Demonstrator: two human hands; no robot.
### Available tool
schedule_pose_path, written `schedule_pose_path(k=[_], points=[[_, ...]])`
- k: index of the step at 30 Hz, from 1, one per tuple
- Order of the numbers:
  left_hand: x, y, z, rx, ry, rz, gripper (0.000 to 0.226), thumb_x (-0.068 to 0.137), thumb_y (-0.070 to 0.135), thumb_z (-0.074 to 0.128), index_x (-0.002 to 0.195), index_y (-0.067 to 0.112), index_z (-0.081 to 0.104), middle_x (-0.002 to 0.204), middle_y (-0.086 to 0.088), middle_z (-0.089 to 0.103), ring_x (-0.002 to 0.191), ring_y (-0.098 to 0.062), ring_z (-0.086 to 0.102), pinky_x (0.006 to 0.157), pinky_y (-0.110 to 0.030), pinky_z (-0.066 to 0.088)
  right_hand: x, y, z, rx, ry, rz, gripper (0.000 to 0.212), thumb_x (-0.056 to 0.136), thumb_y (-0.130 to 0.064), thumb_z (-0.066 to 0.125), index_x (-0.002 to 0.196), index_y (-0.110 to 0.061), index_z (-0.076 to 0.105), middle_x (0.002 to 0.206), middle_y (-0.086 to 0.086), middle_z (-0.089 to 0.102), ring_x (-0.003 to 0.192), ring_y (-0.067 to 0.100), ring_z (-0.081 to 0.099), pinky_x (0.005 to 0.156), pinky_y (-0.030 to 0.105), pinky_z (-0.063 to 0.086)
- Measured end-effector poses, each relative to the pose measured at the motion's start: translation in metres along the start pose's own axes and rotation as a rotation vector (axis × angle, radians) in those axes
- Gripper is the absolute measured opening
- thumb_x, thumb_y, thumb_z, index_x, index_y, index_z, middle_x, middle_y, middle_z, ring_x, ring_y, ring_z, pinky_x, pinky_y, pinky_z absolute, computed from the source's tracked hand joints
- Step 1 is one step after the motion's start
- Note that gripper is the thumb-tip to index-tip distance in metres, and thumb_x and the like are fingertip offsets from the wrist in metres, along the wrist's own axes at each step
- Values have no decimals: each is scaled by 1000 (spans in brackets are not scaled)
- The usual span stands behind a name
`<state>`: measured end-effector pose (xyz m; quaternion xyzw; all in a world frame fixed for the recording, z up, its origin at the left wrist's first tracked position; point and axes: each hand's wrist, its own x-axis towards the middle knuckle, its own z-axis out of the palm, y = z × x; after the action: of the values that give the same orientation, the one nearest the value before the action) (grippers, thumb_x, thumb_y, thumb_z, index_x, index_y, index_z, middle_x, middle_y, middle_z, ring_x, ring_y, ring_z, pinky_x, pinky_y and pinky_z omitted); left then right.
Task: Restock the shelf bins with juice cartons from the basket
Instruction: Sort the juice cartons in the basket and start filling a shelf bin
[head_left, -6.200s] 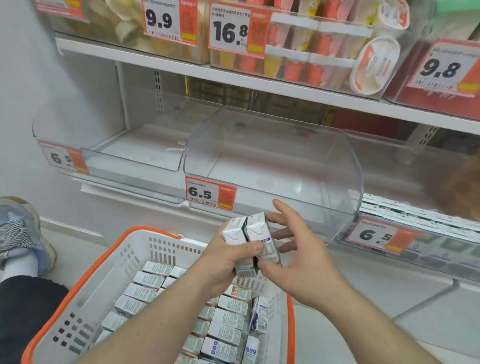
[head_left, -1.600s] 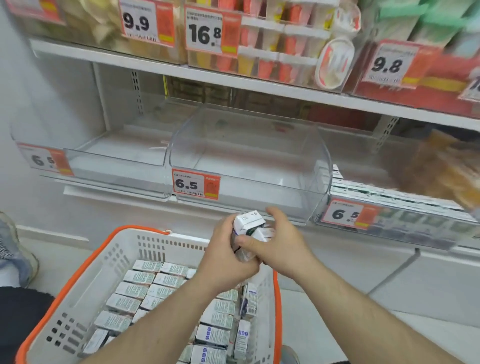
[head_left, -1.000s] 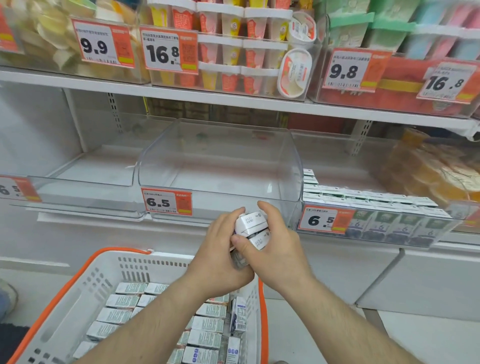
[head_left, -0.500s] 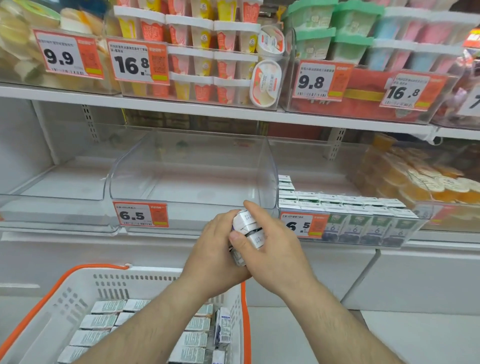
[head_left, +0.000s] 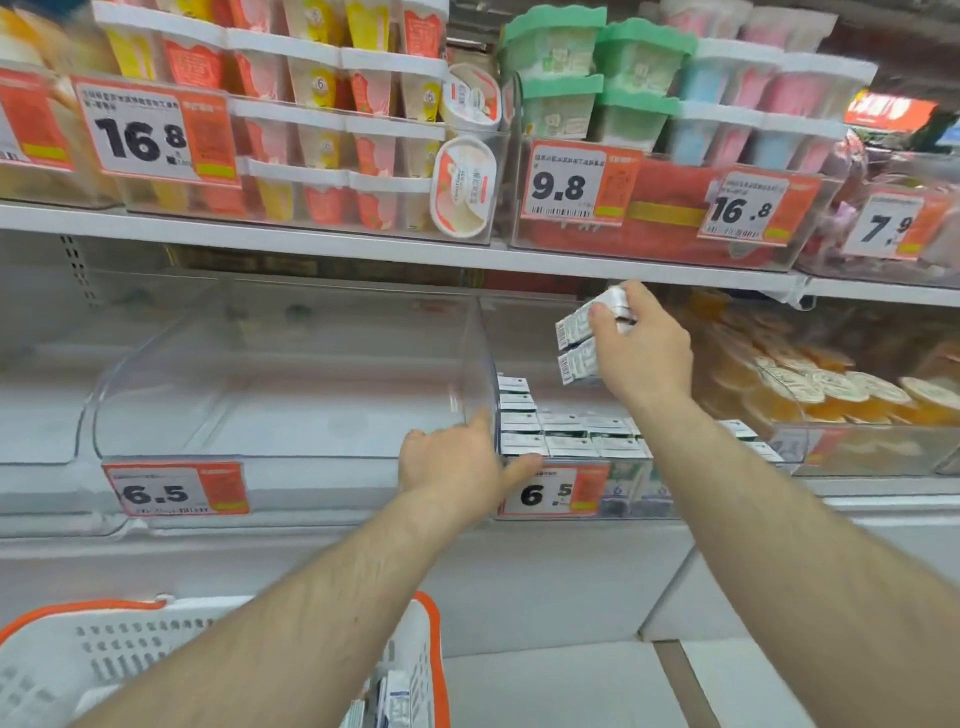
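Bright, even overhead store light, shadows soft and weak under the upper shelf (head_left: 363, 244). Motion blur smears the frame, worst at the top left and right edges and on the white basket (head_left: 62, 670); price tags (head_left: 156, 130) stay legible. Wide-angle bend curves the shelf line, and faint glare streaks the clear bin (head_left: 291, 364).

Two cartons (head_left: 582, 343) above stocked bin (head_left: 571, 447)
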<state>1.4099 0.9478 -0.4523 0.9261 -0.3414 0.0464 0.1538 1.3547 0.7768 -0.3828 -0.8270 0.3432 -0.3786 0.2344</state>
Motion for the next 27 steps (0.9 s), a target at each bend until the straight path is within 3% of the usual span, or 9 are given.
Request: schedule_pose_path(k=[2, 5, 8, 10, 14, 19, 24, 27], points=[[2, -1, 7, 59, 27, 21, 68, 81, 80, 35, 123, 26, 45, 102, 1, 69, 98, -24, 63, 75, -35, 32, 18, 4, 20, -134, -109, 11, 32, 96, -45, 47, 120, -26, 56, 115, 12, 67, 96, 34, 59, 73, 34, 43], [5, -5, 8, 43, 21, 38, 69, 82, 80, 35, 126, 28, 43, 104, 2, 69, 98, -24, 63, 72, -34, 33, 32, 7, 52, -295, -363, 115, 41, 94, -42, 51, 130, -22, 57, 125, 13, 63, 109, 37, 59, 79, 33, 44], [6, -7, 7, 25, 4, 37, 70, 81, 80, 37, 130, 30, 41, 111, 4, 69, 102, -24, 63, 73, -33, 35, 40, 5, 75, -421, -616, 167, 36, 89, -34, 58, 116, -10, 62, 114, 10, 62, 88, 29, 59, 66, 27, 44], [7, -8, 8, 21, 2, 40, 69, 81, 80, 37, 129, 30, 41, 112, 6, 69, 102, -23, 63, 72, -33, 35, 42, 4, 78, -356, -694, 240, 29, 90, -30, 59, 105, -5, 60, 105, 10, 60, 79, 26, 57, 65, 29, 46], [8, -9, 10, 6, 15, 44, 68, 81, 80, 38, 127, 30, 42, 112, 6, 69, 101, -23, 64, 72, -33, 37, 47, 9, 68, -76, -752, 458, 52, 97, -59, 41, 116, -13, 58, 96, 7, 71, 78, 24, 69, 73, 34, 56], [8, -8, 11, -4, 23, 40, 67, 81, 80, 38, 126, 30, 42, 112, 7, 69, 100, -22, 64, 72, -33, 37, 50, 9, 70, -226, -796, 411, 71, 92, -74, 24, 122, -20, 60, 87, 6, 74, 80, 25, 68, 84, 41, 51], [6, -7, 11, 3, 29, 26, 69, 80, 81, 36, 127, 31, 42, 110, 9, 69, 96, -21, 64, 72, -32, 37, 45, 6, 68, -299, -797, 371, 71, 95, -70, 21, 137, -20, 47, 103, 6, 69, 91, 25, 66, 95, 46, 49], [7, -6, 11, 5, 29, 19, 69, 80, 81, 36, 127, 31, 42, 109, 9, 69, 96, -21, 64, 72, -32, 37, 44, 4, 69, -345, -822, 318, 45, 104, -51, 26, 112, -16, 54, 86, 3, 66, 71, 18, 62, 75, 34, 49]])
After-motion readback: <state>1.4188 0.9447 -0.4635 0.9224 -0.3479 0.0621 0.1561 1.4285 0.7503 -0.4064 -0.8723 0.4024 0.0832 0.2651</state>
